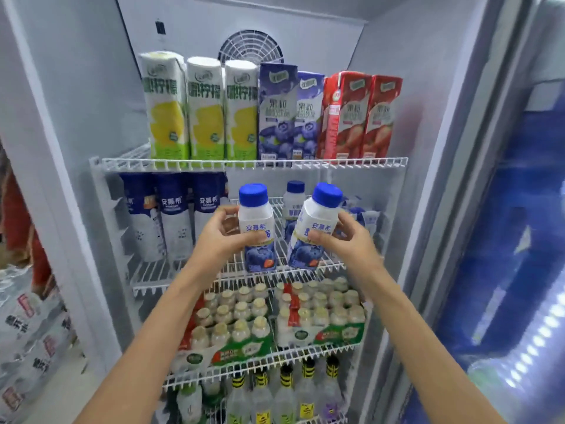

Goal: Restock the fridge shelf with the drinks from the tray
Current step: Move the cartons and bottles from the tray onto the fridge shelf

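left hand (221, 237) and right hand (345, 240) each clamp a white blue-capped blueberry yogurt bottle (256, 228) over the white wire shelf (232, 272); the tilted right bottle (313, 228) may topple on the wires.

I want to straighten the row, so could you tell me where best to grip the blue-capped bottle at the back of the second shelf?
Probably by its blue cap and neck, from the front: the back bottle stands upright, its lower body hidden behind the held bottles.
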